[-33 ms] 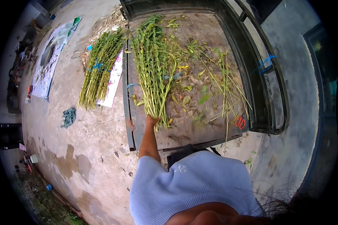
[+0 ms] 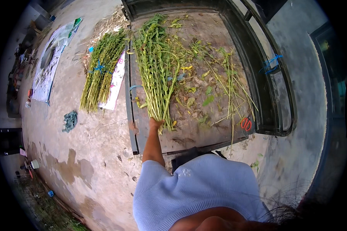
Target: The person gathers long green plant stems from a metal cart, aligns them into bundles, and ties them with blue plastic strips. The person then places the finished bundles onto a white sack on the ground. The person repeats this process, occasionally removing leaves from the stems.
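Note:
My left hand [image 2: 155,123] is closed on the cut lower ends of a loose bundle of green leafy stalks [image 2: 154,73]. The bundle lies lengthwise on the flat cart bed [image 2: 196,136], its leafy tops pointing to the far end. My left arm reaches straight forward to it. My right hand is not in view. To the right, a few thin loose stalks [image 2: 230,86] lie among scattered leaves. Red-handled scissors [image 2: 246,123] rest at the bed's near right corner.
Dark metal side rails [image 2: 272,73] border the bed on the right, with blue string [image 2: 273,64] tied on. On the floor to the left lie a tied stalk bundle [image 2: 102,73] partly over a white sheet [image 2: 115,86], a crumpled dark bag [image 2: 70,121] and a spread sack [image 2: 46,82].

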Action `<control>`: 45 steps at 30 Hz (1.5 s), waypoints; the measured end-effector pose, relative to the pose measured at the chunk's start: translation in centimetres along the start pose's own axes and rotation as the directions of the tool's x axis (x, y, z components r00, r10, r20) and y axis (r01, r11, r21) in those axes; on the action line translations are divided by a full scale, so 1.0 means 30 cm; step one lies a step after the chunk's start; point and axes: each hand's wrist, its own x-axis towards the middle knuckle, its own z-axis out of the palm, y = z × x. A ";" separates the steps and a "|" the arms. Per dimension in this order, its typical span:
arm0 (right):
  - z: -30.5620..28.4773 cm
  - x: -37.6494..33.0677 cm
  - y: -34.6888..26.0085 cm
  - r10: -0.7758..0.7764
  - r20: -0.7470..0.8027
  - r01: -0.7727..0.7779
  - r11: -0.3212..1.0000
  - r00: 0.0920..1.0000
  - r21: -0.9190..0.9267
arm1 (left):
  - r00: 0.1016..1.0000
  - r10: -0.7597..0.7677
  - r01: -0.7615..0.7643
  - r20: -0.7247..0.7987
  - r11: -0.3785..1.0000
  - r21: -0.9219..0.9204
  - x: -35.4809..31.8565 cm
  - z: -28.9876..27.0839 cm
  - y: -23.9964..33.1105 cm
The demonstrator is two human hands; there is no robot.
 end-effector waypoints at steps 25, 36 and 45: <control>0.259 0.548 -0.124 -0.045 0.132 0.115 0.800 0.990 -0.588 | 0.979 -0.196 0.169 -0.053 0.934 -0.316 -0.899 0.168 -0.182; -0.016 0.459 -0.580 -0.416 0.540 0.243 0.899 0.731 0.364 | 0.921 0.213 0.006 0.325 0.829 -0.560 -0.946 0.222 0.374; 0.197 0.421 -0.834 -0.622 0.446 0.522 0.783 0.644 0.338 | 0.512 0.219 0.275 0.830 0.874 -0.401 -1.100 0.423 0.859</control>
